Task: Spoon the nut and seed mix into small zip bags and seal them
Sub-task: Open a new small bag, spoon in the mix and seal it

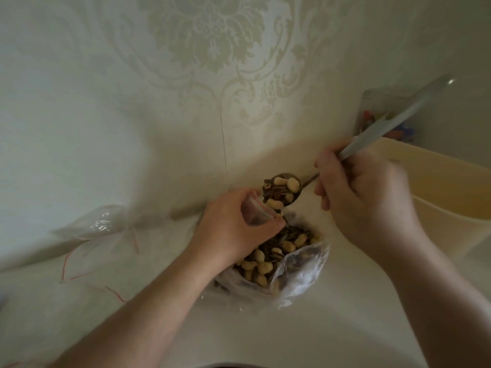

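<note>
The left hand (233, 221) pinches a small zip bag (256, 212) open, right over the big bag of mix (279, 261) so spills likely fall back in; the right hand (356, 192) grips a loaded spoon (281, 191), tipped at its mouth

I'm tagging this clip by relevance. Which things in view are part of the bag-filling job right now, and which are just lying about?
In use:
- spoon, loaded, in right hand
- small zip bag, held open by left hand
- big bag of nut and seed mix

Lying about:
- empty zip bags, waiting
- cream tub
- clear container behind it
</note>
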`<control>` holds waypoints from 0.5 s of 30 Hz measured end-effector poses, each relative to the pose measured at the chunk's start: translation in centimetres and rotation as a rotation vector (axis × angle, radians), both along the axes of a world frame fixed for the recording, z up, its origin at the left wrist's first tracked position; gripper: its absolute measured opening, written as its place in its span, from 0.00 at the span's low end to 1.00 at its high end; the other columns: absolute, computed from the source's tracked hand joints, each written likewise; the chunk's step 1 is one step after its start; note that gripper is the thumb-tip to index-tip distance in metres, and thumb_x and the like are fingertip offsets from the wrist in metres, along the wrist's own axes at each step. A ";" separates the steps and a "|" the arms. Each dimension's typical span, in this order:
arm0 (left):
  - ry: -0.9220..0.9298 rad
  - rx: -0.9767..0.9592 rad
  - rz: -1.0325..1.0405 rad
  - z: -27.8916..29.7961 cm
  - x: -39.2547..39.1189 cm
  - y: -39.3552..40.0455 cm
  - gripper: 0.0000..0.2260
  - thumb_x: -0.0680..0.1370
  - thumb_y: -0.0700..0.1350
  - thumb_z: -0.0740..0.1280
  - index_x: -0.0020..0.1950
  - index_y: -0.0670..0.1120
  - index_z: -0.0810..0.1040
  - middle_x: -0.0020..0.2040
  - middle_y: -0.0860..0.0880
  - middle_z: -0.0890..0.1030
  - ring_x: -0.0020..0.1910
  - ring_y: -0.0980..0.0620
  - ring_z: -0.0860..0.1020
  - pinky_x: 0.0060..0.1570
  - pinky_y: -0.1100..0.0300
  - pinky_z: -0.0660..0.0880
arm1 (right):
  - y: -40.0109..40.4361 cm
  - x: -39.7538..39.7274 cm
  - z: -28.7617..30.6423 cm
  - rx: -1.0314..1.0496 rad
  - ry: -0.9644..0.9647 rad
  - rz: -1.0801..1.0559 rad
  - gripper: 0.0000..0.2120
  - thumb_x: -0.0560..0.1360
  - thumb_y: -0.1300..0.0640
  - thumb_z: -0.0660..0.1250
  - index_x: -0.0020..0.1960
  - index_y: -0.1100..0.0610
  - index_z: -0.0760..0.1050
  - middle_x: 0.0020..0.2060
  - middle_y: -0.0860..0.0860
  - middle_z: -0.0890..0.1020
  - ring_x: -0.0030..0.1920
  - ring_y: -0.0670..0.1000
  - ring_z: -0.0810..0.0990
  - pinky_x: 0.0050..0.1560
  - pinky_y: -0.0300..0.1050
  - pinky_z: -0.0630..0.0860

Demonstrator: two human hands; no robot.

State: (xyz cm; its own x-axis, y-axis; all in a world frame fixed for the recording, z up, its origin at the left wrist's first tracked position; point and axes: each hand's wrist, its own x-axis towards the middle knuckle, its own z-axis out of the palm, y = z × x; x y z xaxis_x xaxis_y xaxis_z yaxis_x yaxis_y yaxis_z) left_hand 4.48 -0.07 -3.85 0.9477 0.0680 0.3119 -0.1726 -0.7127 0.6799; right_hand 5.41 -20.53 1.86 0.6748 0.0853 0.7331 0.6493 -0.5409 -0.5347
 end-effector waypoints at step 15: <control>-0.012 -0.071 0.044 0.0 0.1 0.3 0.14 0.69 0.65 0.78 0.44 0.59 0.80 0.38 0.58 0.82 0.36 0.61 0.79 0.31 0.68 0.71 | 1.2 0.2 -1.4 -0.187 -0.321 0.093 0.13 0.85 0.54 0.60 0.48 0.58 0.79 0.34 0.37 0.70 0.31 0.39 0.70 0.33 0.31 0.66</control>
State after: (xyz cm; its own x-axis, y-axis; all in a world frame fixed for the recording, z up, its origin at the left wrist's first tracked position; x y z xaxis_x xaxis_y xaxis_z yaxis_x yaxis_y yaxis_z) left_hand 4.63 0.18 -3.80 0.9395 0.1320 0.3159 -0.1503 -0.6700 0.7270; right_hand 5.60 -19.30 0.41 0.3968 0.2877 0.8717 0.8182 -0.5412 -0.1938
